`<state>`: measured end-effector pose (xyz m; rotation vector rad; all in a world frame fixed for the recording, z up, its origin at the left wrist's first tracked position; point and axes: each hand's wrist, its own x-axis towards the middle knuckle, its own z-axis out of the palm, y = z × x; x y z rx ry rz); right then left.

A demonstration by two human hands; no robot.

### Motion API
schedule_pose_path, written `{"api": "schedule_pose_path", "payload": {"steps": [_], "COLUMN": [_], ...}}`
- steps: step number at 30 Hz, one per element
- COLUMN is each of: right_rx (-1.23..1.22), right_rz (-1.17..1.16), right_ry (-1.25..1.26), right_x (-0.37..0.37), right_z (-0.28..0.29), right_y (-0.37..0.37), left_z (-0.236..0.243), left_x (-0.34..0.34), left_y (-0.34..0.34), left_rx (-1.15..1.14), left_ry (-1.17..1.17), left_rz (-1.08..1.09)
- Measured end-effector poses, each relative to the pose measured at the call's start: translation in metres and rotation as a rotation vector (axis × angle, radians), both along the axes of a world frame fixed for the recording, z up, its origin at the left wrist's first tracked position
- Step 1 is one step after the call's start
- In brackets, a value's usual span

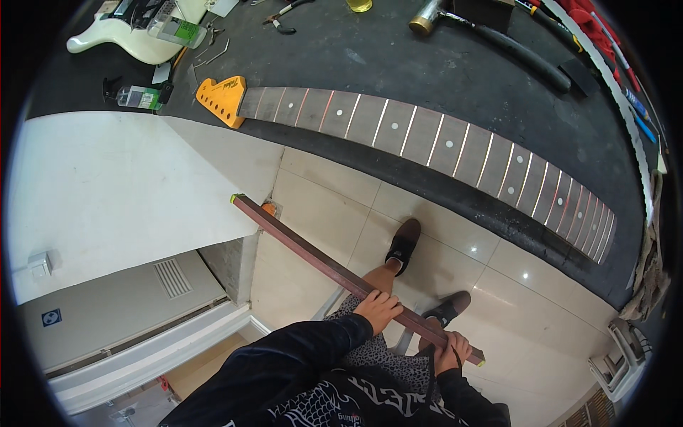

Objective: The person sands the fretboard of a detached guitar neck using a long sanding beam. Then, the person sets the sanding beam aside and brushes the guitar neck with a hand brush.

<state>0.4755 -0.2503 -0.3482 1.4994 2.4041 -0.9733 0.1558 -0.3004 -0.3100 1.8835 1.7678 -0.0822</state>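
Observation:
A long reddish-brown bar [306, 250] with yellow-green ends lies slantwise across my lap, its far end pointing up and left. My left hand [379, 311] is closed over it past its middle. Nearer the lower right end, my right hand [453, 352] also wraps around the bar. Beyond the bar, a guitar neck [427, 142] rests fretboard up along the front edge of the dark workbench. It has pale dot inlays, metal frets and an orange-yellow headstock [223, 99] with several tuner holes. Neither hand touches the neck.
The black bench mat [341, 60] bears a hammer [491, 46], pliers [283, 18], a white guitar body [117, 39] and a small clear bottle [139, 97]. Left stands a white panel [135, 171]. My shoes [403, 245] are on the tiled floor [441, 220].

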Motion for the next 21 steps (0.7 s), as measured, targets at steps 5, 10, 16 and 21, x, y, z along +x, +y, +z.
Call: {"api": "schedule_pose_path", "payload": {"steps": [5,10,16,21], "right_rx": [0.133,0.238,0.330,0.528], "right_rz": [-0.042,0.023,0.112,0.114], "right_ry": [0.084,-0.017,-0.036,0.135], "right_x": [-0.014,-0.052,-0.085,-0.132], "right_z": [0.020,0.117,0.270,0.341], "right_y": [0.010,0.045,0.110,0.189], "left_z": [0.008,0.062,0.193,0.282], "left_x": [-0.013,-0.048,-0.089,-0.127], "left_y": [0.027,0.041,0.086,0.158], "left_rx": [-0.106,0.138,0.324,0.546], "left_ry": [0.008,-0.037,-0.066,0.049], "left_rz": [-0.092,-0.030,-0.028,0.014]}}
